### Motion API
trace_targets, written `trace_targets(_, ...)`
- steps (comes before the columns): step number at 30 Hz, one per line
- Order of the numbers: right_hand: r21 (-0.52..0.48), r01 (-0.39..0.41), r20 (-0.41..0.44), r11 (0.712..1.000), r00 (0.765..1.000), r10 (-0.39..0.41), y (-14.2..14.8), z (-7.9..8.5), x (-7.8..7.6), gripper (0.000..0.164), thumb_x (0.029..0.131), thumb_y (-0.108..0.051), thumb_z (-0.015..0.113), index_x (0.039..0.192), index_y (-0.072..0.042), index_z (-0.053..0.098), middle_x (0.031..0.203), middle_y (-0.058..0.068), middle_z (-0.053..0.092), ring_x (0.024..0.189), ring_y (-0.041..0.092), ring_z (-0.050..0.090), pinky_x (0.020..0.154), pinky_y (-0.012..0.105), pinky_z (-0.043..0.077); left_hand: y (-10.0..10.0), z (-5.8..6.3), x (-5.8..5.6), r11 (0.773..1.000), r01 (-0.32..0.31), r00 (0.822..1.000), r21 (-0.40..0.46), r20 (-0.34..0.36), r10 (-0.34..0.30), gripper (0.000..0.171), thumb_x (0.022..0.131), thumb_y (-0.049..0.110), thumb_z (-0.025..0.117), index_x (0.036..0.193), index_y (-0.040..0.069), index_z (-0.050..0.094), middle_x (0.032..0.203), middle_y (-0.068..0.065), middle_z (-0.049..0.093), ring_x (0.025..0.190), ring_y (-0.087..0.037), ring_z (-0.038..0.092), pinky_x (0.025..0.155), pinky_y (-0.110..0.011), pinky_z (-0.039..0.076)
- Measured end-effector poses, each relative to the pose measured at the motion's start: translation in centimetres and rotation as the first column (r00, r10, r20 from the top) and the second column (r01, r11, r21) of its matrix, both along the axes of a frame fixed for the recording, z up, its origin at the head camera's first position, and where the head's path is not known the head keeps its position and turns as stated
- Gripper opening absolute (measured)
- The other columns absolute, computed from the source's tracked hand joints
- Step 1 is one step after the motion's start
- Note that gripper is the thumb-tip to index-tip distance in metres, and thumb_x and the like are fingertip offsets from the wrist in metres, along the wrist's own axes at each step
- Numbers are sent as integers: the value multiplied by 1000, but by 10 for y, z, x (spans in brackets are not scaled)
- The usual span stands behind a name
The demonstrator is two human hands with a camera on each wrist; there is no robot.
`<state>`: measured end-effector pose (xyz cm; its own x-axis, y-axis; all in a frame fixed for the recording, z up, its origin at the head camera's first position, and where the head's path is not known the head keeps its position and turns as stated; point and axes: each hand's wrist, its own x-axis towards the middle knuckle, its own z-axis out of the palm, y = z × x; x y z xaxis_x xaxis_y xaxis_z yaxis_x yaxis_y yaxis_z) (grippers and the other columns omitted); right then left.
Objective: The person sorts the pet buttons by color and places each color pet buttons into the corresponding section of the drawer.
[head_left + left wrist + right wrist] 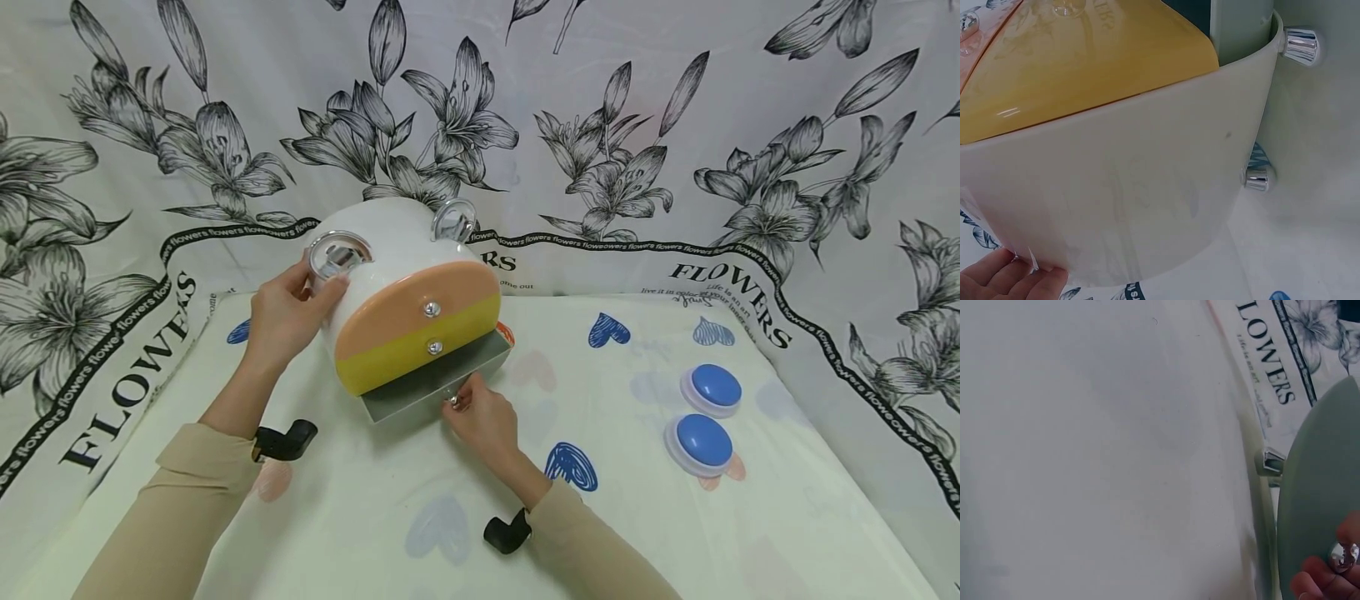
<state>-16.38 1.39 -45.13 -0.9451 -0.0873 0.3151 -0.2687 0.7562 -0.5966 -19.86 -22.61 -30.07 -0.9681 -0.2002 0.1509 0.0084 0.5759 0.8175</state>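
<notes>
Evidently pinched between thumb and fingers of the right hand (483,421), before the white cabinet (390,225): a chrome knob (453,402), presumably chosen as the surest purchase on the green drawer (420,387), slid part-way out at the cabinet's base. At the cabinet's upper left, thumb of the left hand (288,312) on the white wall, fingers bent round behind, partly hidden; probably so placed to steady the cabinet on the table (360,517). On the cabinet's face, closed yellow front (397,358) and orange front (390,308). Right of the cabinet, well apart, rear blue button (716,386) and front blue button (704,440), perhaps for working room.
</notes>
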Motion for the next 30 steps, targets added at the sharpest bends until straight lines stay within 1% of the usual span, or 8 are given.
trace_targets(2, -7, -4, 6, 1000, 1000, 4, 2, 1, 3, 21, 77, -29, 69, 78, -18, 51, 68, -8, 64, 53, 6, 54, 43, 16, 33, 0, 0, 0, 1000, 0, 1000, -1, 3, 0, 79, 82, 59, 54, 143, 13, 35, 144, -9, 39, 126, -34, 41, 93, -46, 46)
trace_targets(9, -7, -2, 22, 1000, 1000, 2, 8, 0, 10, 21, 75, -26, 70, 78, -18, 51, 63, -8, 61, 48, 4, 49, 40, 17, 31, 0, -1, 0, 1000, -3, 1000, -16, -7, 3, 74, 82, 59, 53, 138, 12, 43, 139, -9, 45, 123, -31, 44, 92, -45, 47)
trace_targets(18, -42, 1, 23, 999, 1000, 0, 14, -3, 19, 21, 74, -23, 71, 78, -17, 51, 63, -7, 60, 50, 4, 51, 43, 17, 33, -1, -1, -1, 1000, 2, 1000, -15, 9, -1, 77, 82, 60, 53, 141, 14, 39, 141, -9, 43, 125, -33, 43, 93, -45, 46)
trace_targets(23, -65, 6, 34, 998, 999, -4, 18, -4, 26, 21, 74, -23, 72, 77, -17, 52, 63, -8, 59, 51, 3, 51, 43, 16, 34, -1, -2, -1, 1000, -1, 1000, -16, 2, 1, 74, 82, 60, 53, 139, 14, 43, 139, -9, 45, 124, -33, 44, 92, -46, 47)
trace_targets(30, -87, 9, 18, 996, 1000, -7, 22, -7, 34, 20, 73, -22, 71, 77, -18, 52, 64, -7, 62, 52, 3, 53, 44, 15, 36, -1, -4, -2, 1000, -10, 1000, -15, -7, 10, 71, 82, 59, 53, 135, 12, 48, 135, -9, 49, 120, -31, 47, 90, -44, 49)
